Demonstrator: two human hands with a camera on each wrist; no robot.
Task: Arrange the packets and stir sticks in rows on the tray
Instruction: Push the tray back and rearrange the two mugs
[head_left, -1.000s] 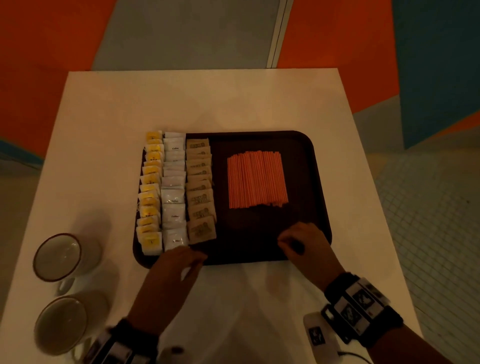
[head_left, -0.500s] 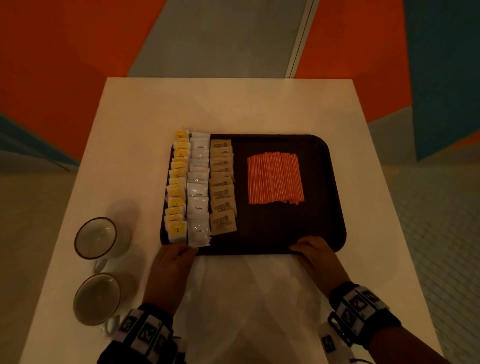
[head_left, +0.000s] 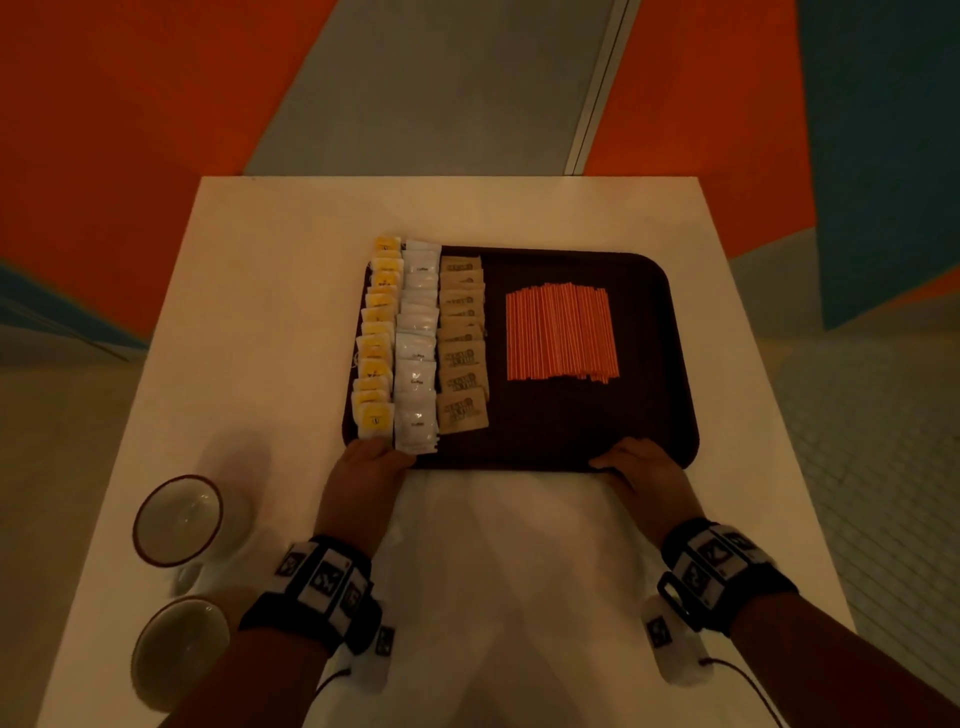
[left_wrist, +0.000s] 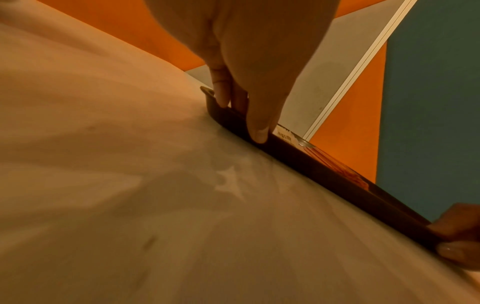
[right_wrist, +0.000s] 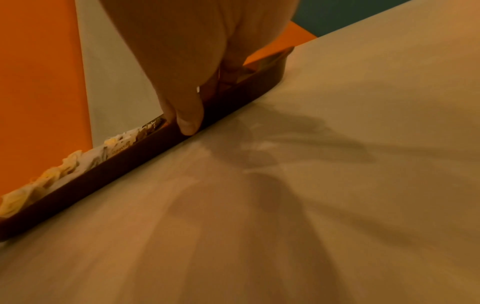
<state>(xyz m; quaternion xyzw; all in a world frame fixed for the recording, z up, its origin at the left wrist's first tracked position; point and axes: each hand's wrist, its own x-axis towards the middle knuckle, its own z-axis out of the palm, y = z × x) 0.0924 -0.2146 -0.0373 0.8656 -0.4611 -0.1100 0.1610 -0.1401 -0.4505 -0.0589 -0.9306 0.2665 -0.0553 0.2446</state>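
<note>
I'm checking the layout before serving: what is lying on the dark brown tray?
On the dark brown tray: rows of yellow packets, white packets and brown packets, plus orange stir sticks. Overlapped packets are partly hidden.

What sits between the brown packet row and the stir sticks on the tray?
Nothing: in the head view a bare strip of dark tray separates the brown packets from the stir sticks.

Left hand and right hand reach forward, fingers extended downward.
</note>
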